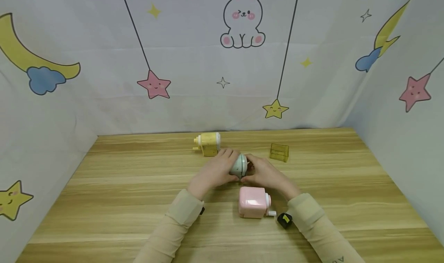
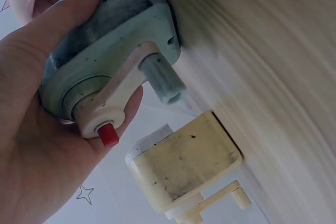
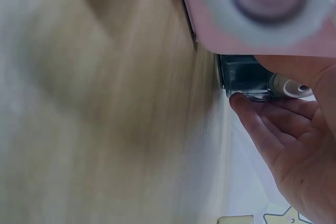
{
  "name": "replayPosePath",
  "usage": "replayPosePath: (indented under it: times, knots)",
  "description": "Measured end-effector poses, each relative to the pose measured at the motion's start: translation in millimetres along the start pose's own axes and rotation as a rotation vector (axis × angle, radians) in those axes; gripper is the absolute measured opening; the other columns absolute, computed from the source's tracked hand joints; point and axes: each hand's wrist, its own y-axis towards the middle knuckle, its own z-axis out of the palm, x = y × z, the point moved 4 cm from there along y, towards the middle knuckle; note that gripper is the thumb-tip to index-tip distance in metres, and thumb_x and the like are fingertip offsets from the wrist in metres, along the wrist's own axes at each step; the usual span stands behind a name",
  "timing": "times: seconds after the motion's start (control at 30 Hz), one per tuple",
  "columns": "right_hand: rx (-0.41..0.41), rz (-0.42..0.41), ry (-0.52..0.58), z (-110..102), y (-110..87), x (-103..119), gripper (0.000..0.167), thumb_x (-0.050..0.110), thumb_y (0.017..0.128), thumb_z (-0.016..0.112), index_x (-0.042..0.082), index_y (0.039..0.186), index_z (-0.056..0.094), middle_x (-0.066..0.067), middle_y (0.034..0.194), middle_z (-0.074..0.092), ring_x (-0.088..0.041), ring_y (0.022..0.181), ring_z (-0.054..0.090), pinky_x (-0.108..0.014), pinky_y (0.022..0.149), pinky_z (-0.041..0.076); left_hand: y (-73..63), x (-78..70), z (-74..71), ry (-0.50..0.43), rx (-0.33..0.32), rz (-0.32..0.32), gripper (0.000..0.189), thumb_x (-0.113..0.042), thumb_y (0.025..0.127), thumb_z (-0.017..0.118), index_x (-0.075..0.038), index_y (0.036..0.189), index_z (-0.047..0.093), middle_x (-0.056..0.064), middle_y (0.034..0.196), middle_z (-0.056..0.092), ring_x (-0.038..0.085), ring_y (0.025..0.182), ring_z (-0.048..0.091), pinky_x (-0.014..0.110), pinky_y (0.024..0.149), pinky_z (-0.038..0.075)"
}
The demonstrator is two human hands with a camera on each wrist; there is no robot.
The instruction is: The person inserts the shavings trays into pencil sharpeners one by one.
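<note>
A pale green hand-crank pencil sharpener [image 1: 238,166] is between both hands at mid-table. My left hand [image 1: 216,168] grips its body; in the left wrist view its crank, with a red tip, faces the camera. My right hand [image 1: 265,172] holds its other end, fingers and thumb around it. In the right wrist view, those fingers touch a dark see-through part [image 3: 247,77]; the thumb is partly hidden behind the pink pencil sharpener [image 3: 257,30]. That pink sharpener stands nearer the body, crank to the right. A yellow pencil sharpener [image 1: 209,143] stands behind the left hand.
A yellow see-through box [image 1: 279,152] lies at the back right. Beside the right sleeve is a small black block [image 1: 285,220] with a yellow mark. The wooden table [image 1: 121,186] meets patterned white cloth [image 1: 194,113] at the back and sides.
</note>
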Motion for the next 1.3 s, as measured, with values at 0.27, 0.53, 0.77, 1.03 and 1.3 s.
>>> replayPosePath:
  times: [0.27,0.53,0.77,1.03,1.3]
  knots:
    - [-0.013,0.015,-0.013,-1.8,-0.5,-1.4,0.053,0.018,0.075,0.082,0.008,0.12,0.054,-0.005,0.104,0.069,-0.016,0.094,0.066,-0.027,0.081,0.056,3.2,-2.4,1.4,0.016,-0.017,0.019,0.069,-0.03,0.076,0.081,-0.006,0.13,0.045,0.013,0.124,0.055,0.03,0.12,0.051,0.039,0.103,0.048]
    - [-0.011,0.016,-0.001,-4.0,-2.8,0.5,0.053,0.018,0.075,0.083,0.007,0.118,0.054,-0.006,0.103,0.069,-0.017,0.092,0.066,-0.028,0.079,0.056,5.1,-3.4,2.6,0.011,-0.01,0.016,0.069,-0.029,0.076,0.082,-0.006,0.13,0.045,0.012,0.124,0.055,0.029,0.12,0.051,0.039,0.103,0.048]
    - [0.008,0.029,0.032,-3.9,-1.7,-2.0,0.054,0.015,0.075,0.082,0.006,0.12,0.052,-0.007,0.105,0.068,-0.017,0.093,0.066,-0.027,0.079,0.057,6.2,-4.9,0.4,0.015,-0.009,0.018,0.071,-0.03,0.075,0.082,-0.007,0.13,0.045,0.012,0.124,0.055,0.029,0.119,0.051,0.039,0.102,0.049]
    - [0.038,0.02,0.064,-2.6,-1.6,-0.1,0.057,0.014,0.076,0.081,0.004,0.122,0.05,-0.01,0.109,0.066,-0.022,0.1,0.066,-0.031,0.085,0.057,5.4,-3.5,-0.4,-0.027,0.012,-0.018,0.075,-0.029,0.075,0.082,-0.006,0.135,0.041,0.014,0.128,0.054,0.031,0.124,0.049,0.042,0.105,0.047]
    - [0.045,0.019,0.067,0.0,-2.4,-1.4,0.06,0.017,0.076,0.082,0.004,0.124,0.049,-0.009,0.111,0.065,-0.022,0.103,0.065,-0.033,0.088,0.056,3.8,3.8,2.0,-0.078,0.029,-0.069,0.084,-0.035,0.073,0.083,-0.006,0.139,0.039,0.013,0.136,0.051,0.03,0.128,0.047,0.042,0.106,0.046]
